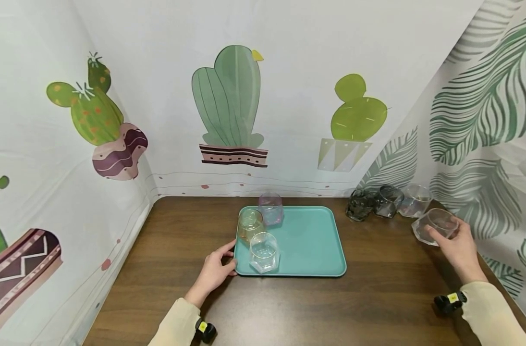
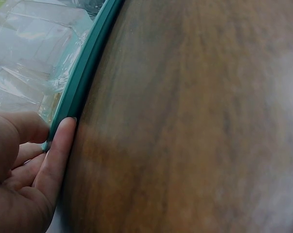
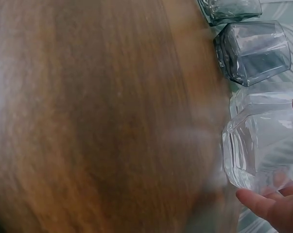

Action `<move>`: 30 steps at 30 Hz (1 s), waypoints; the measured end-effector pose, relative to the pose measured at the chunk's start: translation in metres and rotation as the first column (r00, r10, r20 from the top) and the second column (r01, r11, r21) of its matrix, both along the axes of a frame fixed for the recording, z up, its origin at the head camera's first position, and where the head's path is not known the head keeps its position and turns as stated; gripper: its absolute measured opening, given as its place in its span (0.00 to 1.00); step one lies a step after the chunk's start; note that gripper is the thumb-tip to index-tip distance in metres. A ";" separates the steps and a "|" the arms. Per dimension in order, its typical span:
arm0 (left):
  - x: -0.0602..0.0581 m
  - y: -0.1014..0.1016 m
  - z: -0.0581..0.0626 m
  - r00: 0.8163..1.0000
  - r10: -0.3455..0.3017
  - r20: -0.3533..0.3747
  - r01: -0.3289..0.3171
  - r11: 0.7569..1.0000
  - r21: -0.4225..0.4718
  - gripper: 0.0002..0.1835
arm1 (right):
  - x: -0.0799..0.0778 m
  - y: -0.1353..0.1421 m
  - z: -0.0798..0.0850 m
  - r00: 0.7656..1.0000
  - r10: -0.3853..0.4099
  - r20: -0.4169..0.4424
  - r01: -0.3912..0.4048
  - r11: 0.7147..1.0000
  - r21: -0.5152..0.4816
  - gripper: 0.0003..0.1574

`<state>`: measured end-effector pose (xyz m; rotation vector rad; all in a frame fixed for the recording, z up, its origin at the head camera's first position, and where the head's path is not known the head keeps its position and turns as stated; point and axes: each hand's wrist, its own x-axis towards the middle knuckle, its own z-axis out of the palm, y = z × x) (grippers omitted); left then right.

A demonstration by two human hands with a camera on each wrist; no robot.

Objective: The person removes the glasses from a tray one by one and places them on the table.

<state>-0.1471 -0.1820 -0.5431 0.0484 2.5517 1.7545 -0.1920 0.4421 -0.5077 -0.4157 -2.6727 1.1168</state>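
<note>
My left hand [image 1: 216, 269] holds the left edge of a turquoise tray [image 1: 312, 242] near its front corner; in the left wrist view the thumb lies at the rim [image 2: 74, 99] with fingers along the outside. On the tray's left part stand a clear glass [image 1: 264, 254], an amber glass [image 1: 250, 222] and a pale purple glass [image 1: 271, 210]. Far to the right, my right hand [image 1: 460, 247] grips a clear faceted glass [image 1: 433, 226] from its right side. In the right wrist view, fingertips sit at the base and side of this glass [image 3: 263, 141].
Behind the held glass, two dark grey glasses [image 1: 360, 206] and another clear glass [image 1: 414, 202] stand in a row along the back right of the wooden table [image 1: 288, 307]. Printed cloth walls [image 1: 297, 105] close off the back and sides.
</note>
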 end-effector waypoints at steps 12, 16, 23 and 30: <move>0.001 0.000 0.003 1.000 0.002 0.004 -0.002 1.000 -0.007 0.32 | 0.000 0.002 -0.001 0.999 0.041 -0.033 -0.040 0.999 0.008 0.55; 0.001 0.000 0.002 1.000 0.001 0.001 -0.001 1.000 -0.006 0.33 | 0.000 0.001 0.000 0.997 0.052 -0.053 -0.052 0.999 -0.001 0.53; 0.001 0.000 0.002 1.000 0.001 0.004 -0.001 1.000 -0.004 0.33 | 0.002 0.001 0.007 0.998 0.046 -0.031 -0.047 0.998 -0.037 0.57; 0.001 0.000 0.002 1.000 -0.003 0.002 0.003 1.000 -0.007 0.33 | 0.012 -0.005 0.011 0.996 -0.043 -0.074 0.045 0.999 0.021 0.57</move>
